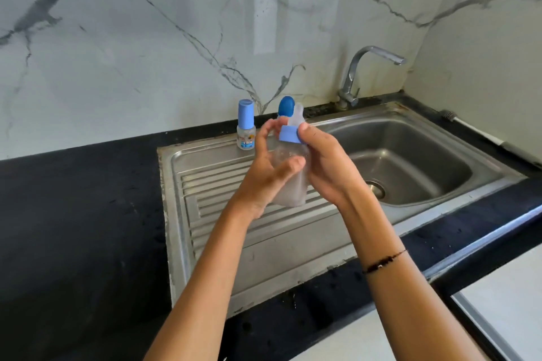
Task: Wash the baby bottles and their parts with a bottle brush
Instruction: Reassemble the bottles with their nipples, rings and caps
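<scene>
Bottle (290, 176) over drainboard (223, 184) | left hand (269, 173) wraps body | right hand (325, 164) pinches collar (289, 134) | I advise: steady body, twist collar over sink (410, 155).

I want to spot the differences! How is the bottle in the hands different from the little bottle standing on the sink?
The held bottle is bigger; the little bottle is smaller. The held bottle is tilted in both hands, left hand and right hand; the little bottle stands upright alone. The held bottle shows its teat; the little bottle wears a cap. Both have clear bodies and blue tops.
</scene>
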Demonstrator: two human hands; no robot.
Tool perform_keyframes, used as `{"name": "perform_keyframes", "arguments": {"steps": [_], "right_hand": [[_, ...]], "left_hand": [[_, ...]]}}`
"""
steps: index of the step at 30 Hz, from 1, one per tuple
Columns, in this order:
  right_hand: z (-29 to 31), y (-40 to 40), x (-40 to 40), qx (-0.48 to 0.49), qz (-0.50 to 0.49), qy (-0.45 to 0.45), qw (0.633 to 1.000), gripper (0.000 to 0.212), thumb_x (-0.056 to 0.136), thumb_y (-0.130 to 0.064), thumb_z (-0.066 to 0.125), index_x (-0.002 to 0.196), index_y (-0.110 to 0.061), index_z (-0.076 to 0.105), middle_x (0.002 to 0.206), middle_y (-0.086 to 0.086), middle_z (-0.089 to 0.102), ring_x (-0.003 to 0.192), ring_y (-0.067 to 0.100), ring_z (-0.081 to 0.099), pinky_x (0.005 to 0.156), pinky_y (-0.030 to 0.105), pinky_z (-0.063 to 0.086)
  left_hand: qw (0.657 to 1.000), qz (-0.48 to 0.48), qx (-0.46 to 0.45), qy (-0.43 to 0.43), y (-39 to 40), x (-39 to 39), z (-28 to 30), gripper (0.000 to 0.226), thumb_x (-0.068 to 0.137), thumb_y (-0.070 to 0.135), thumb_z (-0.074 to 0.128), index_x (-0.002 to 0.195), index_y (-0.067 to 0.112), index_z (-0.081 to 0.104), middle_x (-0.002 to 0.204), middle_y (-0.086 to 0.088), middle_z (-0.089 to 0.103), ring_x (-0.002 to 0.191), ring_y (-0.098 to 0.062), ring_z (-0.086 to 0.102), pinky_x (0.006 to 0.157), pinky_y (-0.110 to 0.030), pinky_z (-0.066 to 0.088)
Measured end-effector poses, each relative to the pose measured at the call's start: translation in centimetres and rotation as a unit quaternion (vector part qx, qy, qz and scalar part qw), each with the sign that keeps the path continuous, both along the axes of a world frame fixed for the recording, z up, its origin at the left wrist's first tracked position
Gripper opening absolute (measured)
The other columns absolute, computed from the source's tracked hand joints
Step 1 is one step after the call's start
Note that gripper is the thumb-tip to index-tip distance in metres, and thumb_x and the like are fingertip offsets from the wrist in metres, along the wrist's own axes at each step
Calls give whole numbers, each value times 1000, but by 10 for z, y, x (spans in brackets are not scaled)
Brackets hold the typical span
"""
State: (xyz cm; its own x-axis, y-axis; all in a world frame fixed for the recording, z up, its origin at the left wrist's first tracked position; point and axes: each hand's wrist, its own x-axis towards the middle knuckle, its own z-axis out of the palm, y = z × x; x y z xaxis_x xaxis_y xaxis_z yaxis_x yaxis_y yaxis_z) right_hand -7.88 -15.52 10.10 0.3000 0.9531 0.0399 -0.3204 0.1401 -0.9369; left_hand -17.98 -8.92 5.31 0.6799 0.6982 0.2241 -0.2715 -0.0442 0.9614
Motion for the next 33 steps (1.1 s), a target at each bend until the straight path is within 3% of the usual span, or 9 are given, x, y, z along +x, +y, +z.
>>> {"name": "perform_keyframes", "arguments": {"steps": [3,8,12,15,17,23,26,29,33], "right_hand": [[-1,2,-3,-1,-47,-22,999,28,93,-19,53,114,-1,61,97,9,69,87,16,66,78,28,55],[-11,2,-12,-35,-172,-123,977,26,90,-21,61,112,-7,61,97,10,71,86,17,69,73,24,56],[-9,-7,9,9,-125,-63,990,36,95,-36,45,110,-10,64,105,11,69,95,18,65,84,29,51],[-13,-8,22,49,-2,52,997,50,83,-43,58,118,-8,59,117,11,64,108,23,59,99,40,43],[-20,-7,22,58,21,50,997,49,79,-31,68,118,-3,58,118,16,62,106,26,59,99,42,44],[-23,-5,16,-16,-149,-84,985,25,91,-11,56,113,1,61,89,13,68,78,18,66,69,27,54],[-18,-11,30,18,-89,-96,991,37,88,-21,62,120,-2,57,103,13,67,92,23,64,85,37,51],[-15,-15,42,48,44,-25,998,69,70,-46,75,125,-8,55,126,10,58,111,32,46,94,53,30],[-26,-14,32,10,63,-61,996,38,77,-31,60,106,-7,68,122,15,61,106,32,52,100,60,34]], "left_hand": [[997,42,33,53,-1,2,6,101,62,36,73,142,25,12,108,19,65,99,-3,65,89,-29,51],[938,184,213,204,-13,13,14,96,80,30,73,147,20,6,106,4,53,95,-24,63,73,-33,48],[993,36,53,95,-1,8,11,105,72,25,77,145,29,3,115,4,62,95,0,63,82,-18,50],[999,-26,-35,21,0,8,9,89,54,36,70,131,32,25,113,15,63,96,4,63,78,-15,50],[999,-34,-29,28,-2,10,10,89,55,37,71,133,32,27,113,20,62,98,7,62,81,-16,49],[960,127,150,200,-23,24,17,99,85,31,68,151,25,-5,105,4,55,88,-11,61,79,-28,49],[985,62,79,142,-19,26,20,115,72,35,76,149,28,-9,110,8,59,90,0,64,76,-16,49],[996,-73,-52,24,-15,21,17,112,51,37,83,140,31,15,105,14,68,95,-1,65,78,-21,50],[990,-105,-92,20,-27,12,4,100,52,39,88,134,22,33,110,0,66,105,-16,64,81,-30,52]]}}
